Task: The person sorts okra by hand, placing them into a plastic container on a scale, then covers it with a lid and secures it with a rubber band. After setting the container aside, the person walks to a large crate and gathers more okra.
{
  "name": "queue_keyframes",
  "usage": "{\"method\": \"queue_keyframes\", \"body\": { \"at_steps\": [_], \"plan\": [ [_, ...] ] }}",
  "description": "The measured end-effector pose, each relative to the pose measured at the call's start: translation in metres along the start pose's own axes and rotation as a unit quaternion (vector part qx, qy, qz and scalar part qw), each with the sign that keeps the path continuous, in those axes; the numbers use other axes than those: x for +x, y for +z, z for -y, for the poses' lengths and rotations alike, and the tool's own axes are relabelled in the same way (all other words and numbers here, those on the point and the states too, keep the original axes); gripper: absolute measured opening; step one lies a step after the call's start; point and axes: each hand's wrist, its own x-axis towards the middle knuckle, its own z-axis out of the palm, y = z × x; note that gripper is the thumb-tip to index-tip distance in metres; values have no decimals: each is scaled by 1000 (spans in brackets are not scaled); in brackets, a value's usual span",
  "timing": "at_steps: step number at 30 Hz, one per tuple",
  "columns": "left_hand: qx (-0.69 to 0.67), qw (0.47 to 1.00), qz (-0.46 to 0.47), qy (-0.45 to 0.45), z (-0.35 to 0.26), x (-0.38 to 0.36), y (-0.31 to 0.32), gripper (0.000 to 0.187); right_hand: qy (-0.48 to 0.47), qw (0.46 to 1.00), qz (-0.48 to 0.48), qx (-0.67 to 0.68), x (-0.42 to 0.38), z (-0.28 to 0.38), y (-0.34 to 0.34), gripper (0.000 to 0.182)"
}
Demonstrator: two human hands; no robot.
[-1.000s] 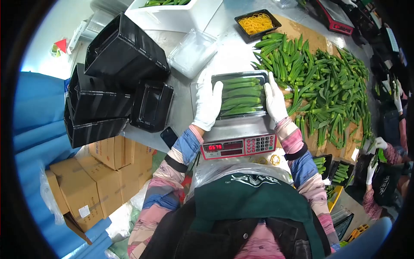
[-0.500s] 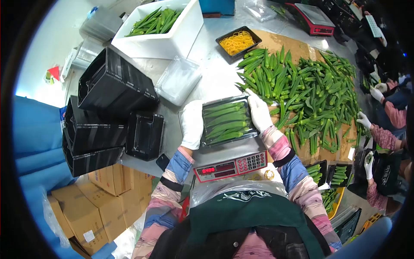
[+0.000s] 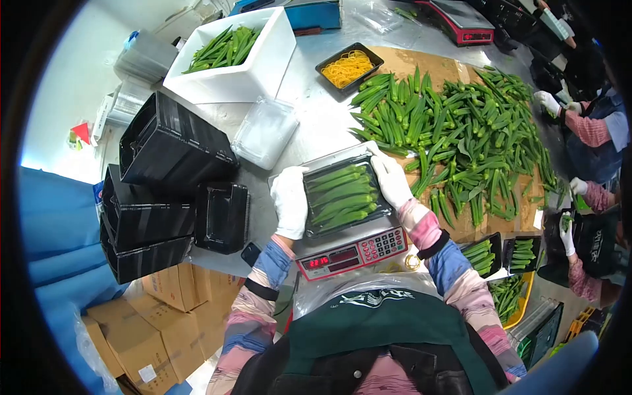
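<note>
Okra tray (image 3: 342, 196) sitting on the scale (image 3: 352, 250), left grip (image 3: 290, 201) clasping its left edge, right grip (image 3: 390, 179) clasping its right edge, loose okra pile (image 3: 461, 131) spreading across the desk (image 3: 322, 115) just beside.

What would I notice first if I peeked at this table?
Probably the huge heap of green okra spread over the table's right side. Next, right in front, two white-gloved hands, left hand and right hand, gripping a black tray of okra on a red scale.
</note>
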Motion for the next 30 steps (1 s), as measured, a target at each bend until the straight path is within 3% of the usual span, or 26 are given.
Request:
{"method": "queue_keyframes", "body": {
  "at_steps": [5, 12, 16, 20, 21, 27, 29, 30],
  "plan": [
    [39, 999, 0, -4, -3, -10, -1, 25, 59, 995, -14, -80, -13, 21, -4, 38],
    [-3, 1000, -24, 13, -7, -10, -2, 29, 14, 998, -34, 51, -7, -1, 1, 35],
    [-63, 996, -70, 2, -31, -23, -17, 17, 28, 998, -54, 27, -33, 31, -7, 38],
    [-24, 987, -139, 71, -47, -35, -23, 18, -23, 997, -68, -3, -51, 44, -15, 39],
    [4, 985, -137, 100, -49, -34, -27, 18, -7, 997, -60, 44, -53, 43, -14, 40],
    [-59, 991, -114, 27, -39, -28, -18, 16, -11, 998, -25, 55, -38, 40, -9, 50],
    [-78, 993, -90, -24, -33, -24, -13, 18, 98, 991, 24, 91, -33, 54, -13, 52],
    [-87, 992, -77, -49, -32, -21, -13, 19, 90, 991, 36, 94, -29, 53, -13, 54]
  ]
}}
